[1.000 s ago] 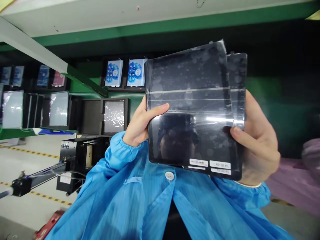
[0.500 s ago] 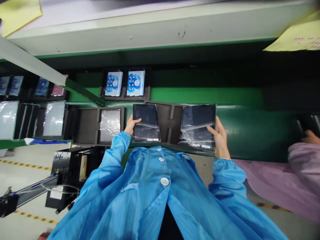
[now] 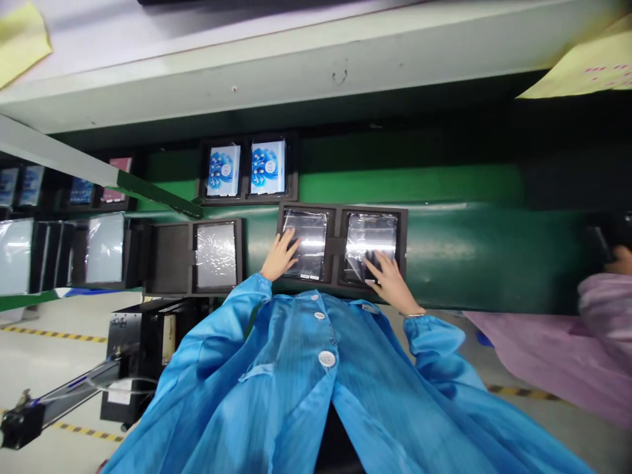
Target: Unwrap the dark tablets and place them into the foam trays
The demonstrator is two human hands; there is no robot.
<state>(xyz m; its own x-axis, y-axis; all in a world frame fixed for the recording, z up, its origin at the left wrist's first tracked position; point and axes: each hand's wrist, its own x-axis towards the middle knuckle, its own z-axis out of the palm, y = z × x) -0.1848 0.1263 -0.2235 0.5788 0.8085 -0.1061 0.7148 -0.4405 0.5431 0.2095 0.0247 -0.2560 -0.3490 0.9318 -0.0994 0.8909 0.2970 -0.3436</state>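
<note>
Two dark-screened tablets in clear film lie side by side in the two compartments of a black tray [image 3: 337, 246] in front of me. My left hand [image 3: 281, 254] rests with spread fingers on the left edge of the left tablet [image 3: 311, 247]. Over the lower part of the right tablet [image 3: 372, 230], my right hand [image 3: 390, 280] lies with its fingers apart. Neither hand grips anything. White labels show along the tablets' lower edges.
Left of my tray, another tray [image 3: 168, 263] holds one film-covered tablet [image 3: 216, 255] in its right compartment. Behind stands a tray with two lit tablets [image 3: 267, 167]. A slanting post [image 3: 153, 193] crosses the left side. A co-worker's pink sleeve [image 3: 605, 303] is at the right.
Both tablets have gone from my hands into the tray's compartments. My hands have moved inward and released their side grips, with fingers now spread on top.
</note>
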